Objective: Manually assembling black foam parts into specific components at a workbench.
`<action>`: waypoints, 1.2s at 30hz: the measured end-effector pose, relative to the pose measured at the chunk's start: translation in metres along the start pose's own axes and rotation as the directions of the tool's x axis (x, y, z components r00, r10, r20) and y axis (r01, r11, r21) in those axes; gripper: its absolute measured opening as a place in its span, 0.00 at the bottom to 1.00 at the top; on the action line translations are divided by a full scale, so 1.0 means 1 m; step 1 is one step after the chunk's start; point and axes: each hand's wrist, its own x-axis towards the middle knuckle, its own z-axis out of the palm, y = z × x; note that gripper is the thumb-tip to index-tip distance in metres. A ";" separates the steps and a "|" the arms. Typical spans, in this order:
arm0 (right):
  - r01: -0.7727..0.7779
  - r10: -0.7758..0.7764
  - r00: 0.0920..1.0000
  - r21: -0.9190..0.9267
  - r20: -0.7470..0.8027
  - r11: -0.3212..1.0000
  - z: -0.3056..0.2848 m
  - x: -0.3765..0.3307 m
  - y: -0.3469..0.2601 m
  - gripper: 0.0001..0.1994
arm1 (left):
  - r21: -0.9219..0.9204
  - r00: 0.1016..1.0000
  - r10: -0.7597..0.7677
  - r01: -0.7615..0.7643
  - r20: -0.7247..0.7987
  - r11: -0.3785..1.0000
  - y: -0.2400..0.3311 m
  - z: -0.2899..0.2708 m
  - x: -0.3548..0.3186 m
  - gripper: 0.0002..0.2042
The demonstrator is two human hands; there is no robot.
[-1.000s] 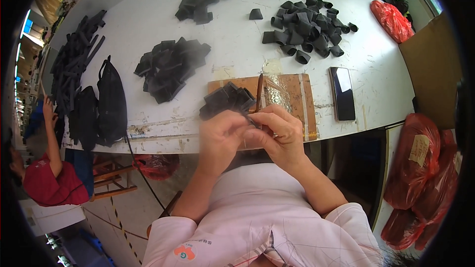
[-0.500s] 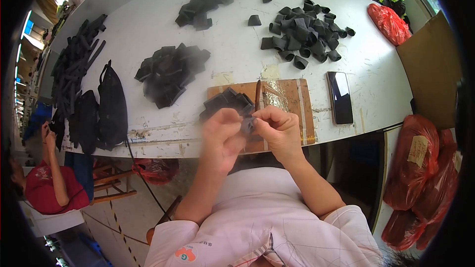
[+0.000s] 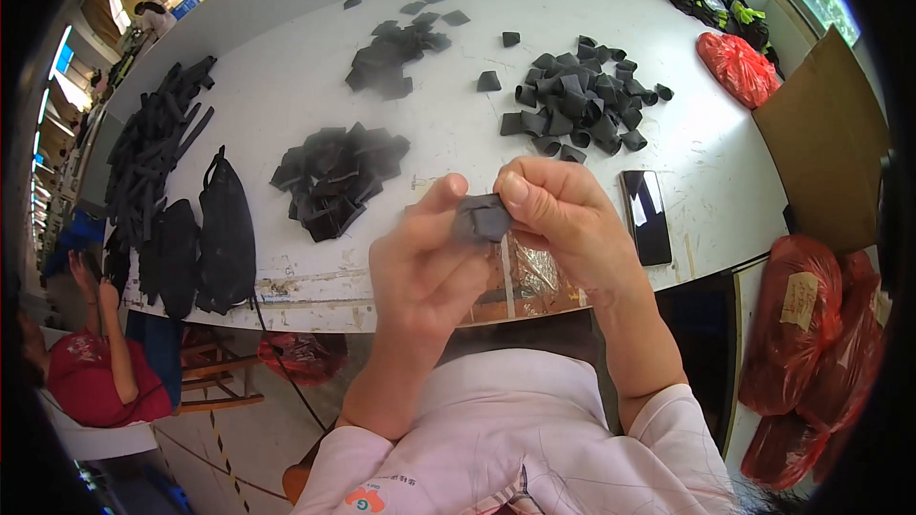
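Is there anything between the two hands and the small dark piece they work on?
Nothing visible. The left hand and the right hand both pinch the small dark fabric piece directly, raised above the near edge of the white table. The piles of similar black pieces lie farther back, apart from the hands.

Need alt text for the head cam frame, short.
Both hands, left hand and right hand, pinch a small dark fabric piece together above the edge of a white table. On the table lie several piles of black fabric pieces, a black bag and a dark phone.
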 end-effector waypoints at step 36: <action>0.405 -0.653 0.754 -0.733 -0.070 0.546 0.004 -0.005 0.047 0.06 | 0.995 0.844 0.533 -0.012 0.062 -0.096 -0.006 -0.018 -0.002 0.06</action>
